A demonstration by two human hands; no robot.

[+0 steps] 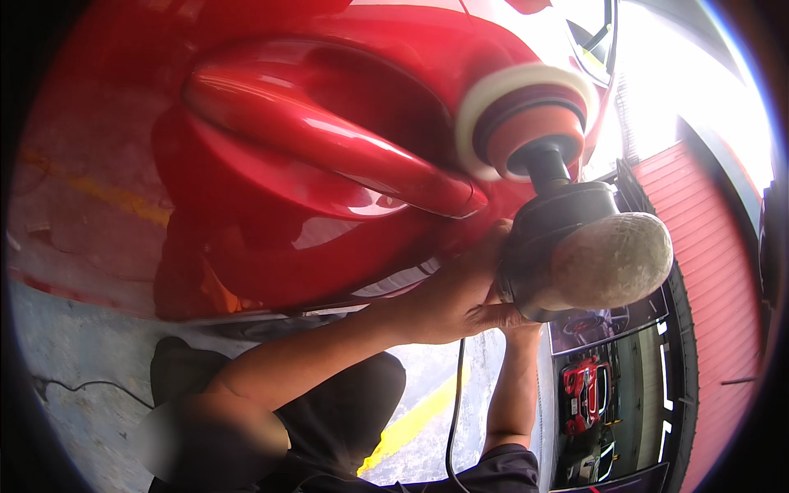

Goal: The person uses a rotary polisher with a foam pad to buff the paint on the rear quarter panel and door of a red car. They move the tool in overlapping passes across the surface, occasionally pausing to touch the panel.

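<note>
A corded rotary polisher [561, 246] with a black body and a worn, pale rounded cover is in both my hands. Its whitish foam pad [478, 123], on an orange backing, meets or nearly meets the red car door panel [370, 259] beside the forward end of the red door handle [333, 138]; exact contact cannot be told. My left hand [450, 299] grips the near side of the polisher, its fingers partly hidden behind the body. From below, my right hand [518, 326] holds the tool, mostly hidden by it and by my left hand.
A black power cord [457, 394] hangs down below the tool. My knees are bent close to the door's lower edge. The grey floor bears a yellow line [407, 419], and another cable [92, 385] lies at the left. Other cars [585, 394] stand in the building at the right.
</note>
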